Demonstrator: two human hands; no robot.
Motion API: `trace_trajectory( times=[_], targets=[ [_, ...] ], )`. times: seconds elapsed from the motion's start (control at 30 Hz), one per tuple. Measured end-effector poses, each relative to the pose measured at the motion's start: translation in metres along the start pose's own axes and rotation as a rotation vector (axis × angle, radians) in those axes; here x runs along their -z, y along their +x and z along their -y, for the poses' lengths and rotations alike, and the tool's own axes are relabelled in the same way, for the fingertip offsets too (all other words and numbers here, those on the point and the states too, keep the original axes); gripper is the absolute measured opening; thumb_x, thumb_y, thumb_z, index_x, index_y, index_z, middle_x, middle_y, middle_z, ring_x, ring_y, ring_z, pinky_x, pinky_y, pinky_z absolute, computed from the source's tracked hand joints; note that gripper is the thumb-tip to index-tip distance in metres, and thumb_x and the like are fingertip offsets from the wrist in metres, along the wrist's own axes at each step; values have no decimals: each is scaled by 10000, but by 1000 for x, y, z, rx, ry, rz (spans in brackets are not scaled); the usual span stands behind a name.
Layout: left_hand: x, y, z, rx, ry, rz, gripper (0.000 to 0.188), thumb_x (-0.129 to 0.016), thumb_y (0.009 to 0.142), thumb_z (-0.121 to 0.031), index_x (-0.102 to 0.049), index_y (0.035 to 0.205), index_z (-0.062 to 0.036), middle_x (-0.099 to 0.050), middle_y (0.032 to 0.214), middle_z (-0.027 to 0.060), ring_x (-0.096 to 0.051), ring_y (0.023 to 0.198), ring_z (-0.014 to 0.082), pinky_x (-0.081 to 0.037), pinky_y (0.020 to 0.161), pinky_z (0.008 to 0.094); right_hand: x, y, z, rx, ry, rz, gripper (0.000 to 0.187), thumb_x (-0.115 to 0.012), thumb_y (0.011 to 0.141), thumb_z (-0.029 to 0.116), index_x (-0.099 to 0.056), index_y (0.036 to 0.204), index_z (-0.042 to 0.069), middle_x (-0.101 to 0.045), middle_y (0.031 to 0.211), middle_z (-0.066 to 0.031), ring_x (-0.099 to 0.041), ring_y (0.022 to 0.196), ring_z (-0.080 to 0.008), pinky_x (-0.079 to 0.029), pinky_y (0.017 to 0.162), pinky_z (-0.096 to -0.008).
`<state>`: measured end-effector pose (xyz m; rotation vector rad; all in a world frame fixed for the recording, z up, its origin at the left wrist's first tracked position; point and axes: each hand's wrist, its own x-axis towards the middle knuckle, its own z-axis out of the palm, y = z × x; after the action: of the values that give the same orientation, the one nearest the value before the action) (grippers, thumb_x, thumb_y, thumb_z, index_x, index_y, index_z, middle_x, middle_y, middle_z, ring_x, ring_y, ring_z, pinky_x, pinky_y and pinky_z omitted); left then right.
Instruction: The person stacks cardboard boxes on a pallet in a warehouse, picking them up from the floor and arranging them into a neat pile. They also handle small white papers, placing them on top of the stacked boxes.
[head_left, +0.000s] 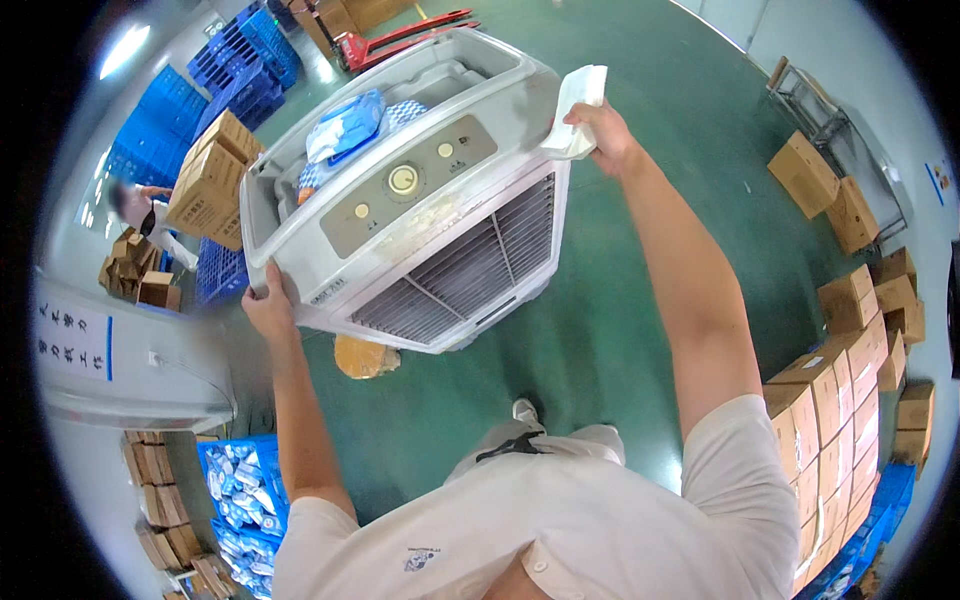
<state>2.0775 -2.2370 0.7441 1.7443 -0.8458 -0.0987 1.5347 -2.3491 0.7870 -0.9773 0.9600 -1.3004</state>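
Note:
In front of me stands a large pale grey air cooler [420, 245] with a louvred grille and a panel of round knobs. Its open top tray holds blue-and-white soft packs [345, 128]. My left hand [268, 303] is closed on the cooler's lower left edge, thumb up along the side. At the upper right corner, my right hand [606, 138] grips a folded white wipe [582, 98], which lies against or very near the cooler's rim. How firmly the wipe touches the casing cannot be made out.
A red pallet jack [400, 42] sits behind the cooler. Blue pallets [240, 60] and cartons [215, 175] stand at the left, near another person [155, 215]. Stacked cartons [835, 400] line the right. Blue crates of packs [245, 490] are at lower left.

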Motion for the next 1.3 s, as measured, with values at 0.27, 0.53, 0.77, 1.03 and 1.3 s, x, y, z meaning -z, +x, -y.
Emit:
trace_trajectory(
  times=[0.27, 0.53, 0.77, 1.03, 1.3],
  targets=[
    [12, -20, -12, 46, 84, 78, 889, -776, 765, -553, -465, 1244, 128, -563, 1225, 214, -589, 1067, 266, -478, 922, 343, 12, 45, -6, -23, 74, 148, 532, -663, 723, 38, -443, 1207, 30, -594, 967, -100, -628, 875, -233, -538, 786, -408],
    [25, -25, -12, 5, 107, 71, 701, -704, 884, -415, -454, 1284, 104, -540, 1264, 205, -565, 1093, 268, -459, 946, 359, 41, 15, -47, 105, 356, -113, 410, -617, 752, 32, -510, 1148, 19, -602, 933, -107, -635, 858, -270, -544, 782, -429],
    [-36, -241, -40, -587, -79, 603, 321, -577, 974, -196, -516, 1212, 10, -537, 1169, 147, -513, 1069, 246, -408, 945, 365, 152, -214, -220, -380, 431, -392, 517, -613, 794, 73, -494, 1292, 6, -610, 1132, -150, -609, 1037, -318, -498, 934, -509],
    [-141, -532, -83, 453, 66, 1863, 258, -607, 948, -175, -596, 1155, -20, -642, 969, 52, -590, 859, 115, -483, 758, 254, 223, -406, -211, -466, 400, -488, 669, -650, 691, 63, -474, 1335, 35, -600, 1090, -92, -587, 982, -222, -494, 873, -379],
    [-188, -652, -160, 79, 179, 2174, 419, -635, 929, -340, -600, 1192, -15, -667, 1128, 115, -627, 1033, 195, -492, 896, 331, 356, -490, -134, -494, 445, -703, 597, -621, 679, 70, -490, 1253, -28, -613, 1077, -151, -637, 949, -304, -534, 868, -446]
  ],
)
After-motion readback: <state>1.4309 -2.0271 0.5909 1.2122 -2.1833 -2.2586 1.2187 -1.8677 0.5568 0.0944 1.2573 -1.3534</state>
